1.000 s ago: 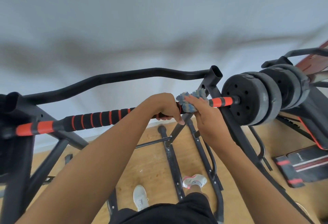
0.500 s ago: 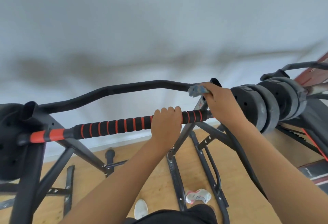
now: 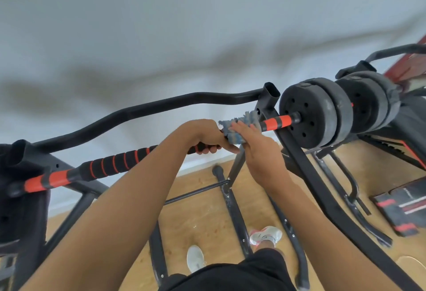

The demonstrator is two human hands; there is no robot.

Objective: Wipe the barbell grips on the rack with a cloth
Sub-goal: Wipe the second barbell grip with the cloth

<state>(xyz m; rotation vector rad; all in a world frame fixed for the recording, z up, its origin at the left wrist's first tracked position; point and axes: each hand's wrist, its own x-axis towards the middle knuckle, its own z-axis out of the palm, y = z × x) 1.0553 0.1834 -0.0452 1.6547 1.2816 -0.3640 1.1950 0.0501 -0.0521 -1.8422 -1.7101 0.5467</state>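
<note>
A: Where does the barbell (image 3: 161, 152) lie from the hands?

B: Right across in front of them, resting on the rack (image 3: 268, 97). Its long axis runs from about 8 o'clock at the low left up to 2 o'clock, where the black weight plates (image 3: 315, 115) sit. Both hands meet it near the middle.

A: And each hand?

B: The left hand (image 3: 205, 134) is curled over the ribbed foam grip (image 3: 115, 164), fingers wrapped under it. The right hand (image 3: 258, 150) clasps the blue-grey cloth (image 3: 239, 127) around the bar, just beside the left hand on its 2 o'clock side.

A: Which is nearer the unwiped stretch?

B: Toward 2 o'clock, the right hand; a short orange-and-black section (image 3: 276, 123) shows between the cloth and the plates. I judge a wipe should slide along that 8-to-2 line. The long foam run toward 8 o'clock lies beyond the left hand.

A: Any containers?

B: None that I can see. Only a wooden floor (image 3: 200, 210) below.
</note>
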